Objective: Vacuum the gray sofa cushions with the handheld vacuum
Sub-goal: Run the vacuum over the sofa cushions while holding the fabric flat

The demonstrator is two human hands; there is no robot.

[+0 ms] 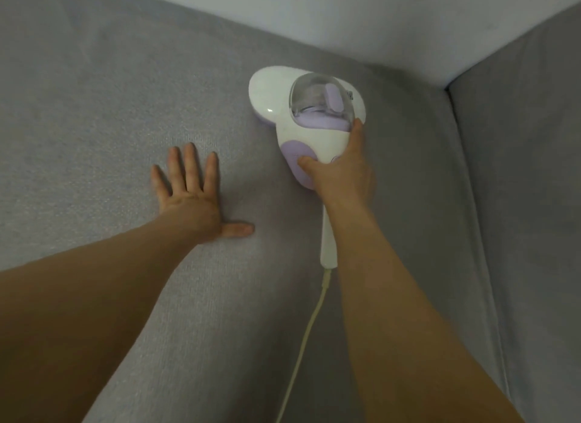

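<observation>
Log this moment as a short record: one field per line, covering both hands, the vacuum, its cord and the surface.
surface: gray sofa cushion, with a second gray cushion face along the right
vacuum: white and lilac handheld vacuum, head flat on the cushion, clear dust cup on top
right hand: right hand gripping the vacuum's handle
left hand: left hand open, palm down, fingers spread on the cushion, apart from the vacuum
cord: pale cord runs from the handle's end toward the bottom edge
wall: pale wall behind the sofa
</observation>
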